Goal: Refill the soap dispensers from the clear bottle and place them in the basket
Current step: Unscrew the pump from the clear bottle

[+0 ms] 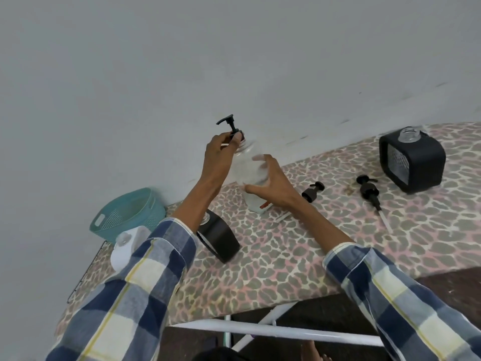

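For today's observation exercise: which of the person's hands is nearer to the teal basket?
Left. The left hand grips the pump top of the clear bottle, on the side toward the teal basket; the right hand is beyond the bottle, farther away.

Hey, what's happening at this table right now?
A person is working on the clear bottle. The left hand pinches its black pump top at the neck, while the right hand reaches around the body with fingers spread. Two black dispensers stand open without pumps, and two loose pumps lie on the patterned table. The teal basket sits at the left; I see no dispenser in it.
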Demonstrator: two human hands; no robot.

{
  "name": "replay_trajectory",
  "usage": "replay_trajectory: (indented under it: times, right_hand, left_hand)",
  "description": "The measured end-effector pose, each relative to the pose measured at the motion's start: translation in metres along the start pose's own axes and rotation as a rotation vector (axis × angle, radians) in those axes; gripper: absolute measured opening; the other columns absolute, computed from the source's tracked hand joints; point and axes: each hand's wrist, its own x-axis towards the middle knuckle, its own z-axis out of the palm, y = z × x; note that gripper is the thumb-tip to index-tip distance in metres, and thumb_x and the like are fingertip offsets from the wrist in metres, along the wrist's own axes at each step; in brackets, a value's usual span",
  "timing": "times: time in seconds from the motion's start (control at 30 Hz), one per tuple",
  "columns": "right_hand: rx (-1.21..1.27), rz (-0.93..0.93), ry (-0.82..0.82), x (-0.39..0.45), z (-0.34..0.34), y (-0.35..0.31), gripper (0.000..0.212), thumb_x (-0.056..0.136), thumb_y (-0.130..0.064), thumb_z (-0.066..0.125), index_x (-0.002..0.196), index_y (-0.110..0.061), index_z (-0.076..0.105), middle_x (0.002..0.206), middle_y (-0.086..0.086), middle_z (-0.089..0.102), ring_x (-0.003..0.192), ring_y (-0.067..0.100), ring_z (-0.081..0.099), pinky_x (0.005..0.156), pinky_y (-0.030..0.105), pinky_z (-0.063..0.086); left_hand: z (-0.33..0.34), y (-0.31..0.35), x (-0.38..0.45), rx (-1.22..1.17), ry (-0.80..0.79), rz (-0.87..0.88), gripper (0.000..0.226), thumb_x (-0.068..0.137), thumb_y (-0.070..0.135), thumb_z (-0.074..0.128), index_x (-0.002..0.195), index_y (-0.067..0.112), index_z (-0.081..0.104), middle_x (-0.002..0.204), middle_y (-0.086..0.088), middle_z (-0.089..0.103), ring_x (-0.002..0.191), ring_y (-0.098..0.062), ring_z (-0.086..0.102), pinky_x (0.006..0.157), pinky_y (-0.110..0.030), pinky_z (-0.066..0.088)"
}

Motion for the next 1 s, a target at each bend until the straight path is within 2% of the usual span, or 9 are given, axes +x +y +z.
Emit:
replay_trajectory:
  times: [0.07, 0.17, 0.33, 0.53, 0.63, 0.7, 0.83, 0.93, 1.0]
  right_hand:
    - [0.041, 0.010, -0.030, 0.001, -0.001, 0.001, 0.077, 0.080, -0.047, 0.088, 0.142, -0.031, 0.045, 0.146, -0.005, 0.045, 0.130, 0.012, 0.048, 0.092, 0.015, 0.041]
    - [0.077, 0.030, -0.053, 0.006, -0.003, 0.001, 0.071, 0.083, -0.040, 0.091, 0.138, -0.033, 0.046, 0.140, -0.008, 0.053, 0.123, 0.001, 0.054, 0.091, 0.020, 0.046]
    - [0.088, 0.035, -0.053, 0.010, -0.003, 0.004, 0.074, 0.078, -0.040, 0.093, 0.136, -0.032, 0.047, 0.135, -0.008, 0.059, 0.122, 0.011, 0.062, 0.106, 0.040, 0.053]
    - [0.095, 0.018, -0.049, 0.006, 0.001, 0.001, 0.085, 0.070, -0.051, 0.093, 0.136, -0.032, 0.044, 0.133, -0.005, 0.058, 0.121, 0.013, 0.062, 0.104, 0.042, 0.056]
    - [0.091, -0.001, -0.019, 0.005, 0.003, -0.001, 0.091, 0.065, -0.056, 0.098, 0.134, -0.032, 0.045, 0.128, -0.001, 0.062, 0.115, 0.015, 0.066, 0.099, 0.043, 0.059]
    - [0.081, -0.006, -0.013, 0.003, 0.003, -0.004, 0.091, 0.067, -0.053, 0.099, 0.135, -0.029, 0.044, 0.126, -0.002, 0.062, 0.114, 0.010, 0.066, 0.093, 0.033, 0.059]
    - [0.010, -0.059, -0.006, -0.002, 0.004, -0.006, 0.088, 0.074, -0.038, 0.098, 0.139, -0.022, 0.041, 0.120, -0.019, 0.059, 0.104, -0.018, 0.059, 0.078, 0.006, 0.048]
    - [-0.039, -0.091, 0.011, -0.003, 0.008, -0.011, 0.090, 0.069, -0.050, 0.099, 0.135, -0.026, 0.042, 0.116, -0.013, 0.061, 0.104, -0.005, 0.063, 0.080, 0.014, 0.052]
    - [-0.050, -0.104, 0.021, -0.003, 0.009, -0.010, 0.091, 0.066, -0.056, 0.098, 0.133, -0.029, 0.042, 0.118, -0.009, 0.064, 0.107, 0.005, 0.065, 0.085, 0.027, 0.057]
  left_hand:
    - [-0.001, 0.007, 0.002, -0.005, -0.061, 0.022, 0.033, 0.109, 0.035, 0.060, 0.129, 0.013, 0.075, 0.130, -0.002, 0.072, 0.118, -0.008, 0.067, 0.092, -0.016, 0.045]
    - [-0.001, 0.018, 0.005, -0.019, -0.165, 0.028, 0.034, 0.114, 0.030, 0.052, 0.138, 0.011, 0.067, 0.129, -0.001, 0.075, 0.112, -0.001, 0.069, 0.084, -0.011, 0.050]
    - [0.005, 0.013, 0.007, -0.053, -0.221, 0.043, 0.034, 0.114, 0.027, 0.049, 0.140, 0.009, 0.061, 0.129, -0.004, 0.076, 0.123, -0.011, 0.069, 0.091, -0.011, 0.050]
    - [0.013, 0.011, 0.006, -0.108, -0.118, -0.024, 0.020, 0.111, 0.029, 0.057, 0.115, 0.013, 0.070, 0.110, 0.002, 0.081, 0.110, -0.008, 0.073, 0.095, -0.022, 0.050]
    - [0.021, 0.012, -0.001, -0.106, 0.023, -0.002, 0.016, 0.105, 0.031, 0.068, 0.107, 0.016, 0.072, 0.100, 0.006, 0.083, 0.100, -0.004, 0.075, 0.085, -0.014, 0.050]
    - [0.027, 0.013, -0.009, -0.127, 0.106, -0.004, 0.016, 0.098, 0.033, 0.077, 0.104, 0.019, 0.069, 0.099, 0.005, 0.082, 0.095, -0.004, 0.076, 0.078, -0.009, 0.051]
    - [0.032, 0.011, -0.025, -0.149, 0.291, -0.040, 0.044, 0.086, 0.041, 0.089, 0.107, 0.015, 0.060, 0.098, 0.001, 0.074, 0.081, -0.005, 0.070, 0.064, -0.008, 0.048]
    - [0.028, 0.006, -0.030, -0.178, 0.243, -0.022, 0.047, 0.090, 0.044, 0.084, 0.112, 0.013, 0.057, 0.096, 0.004, 0.074, 0.077, 0.004, 0.067, 0.069, -0.008, 0.047]
    - [0.028, 0.005, -0.030, -0.177, 0.182, 0.018, 0.033, 0.097, 0.046, 0.076, 0.110, 0.019, 0.061, 0.100, 0.003, 0.076, 0.090, 0.002, 0.070, 0.082, -0.014, 0.049]
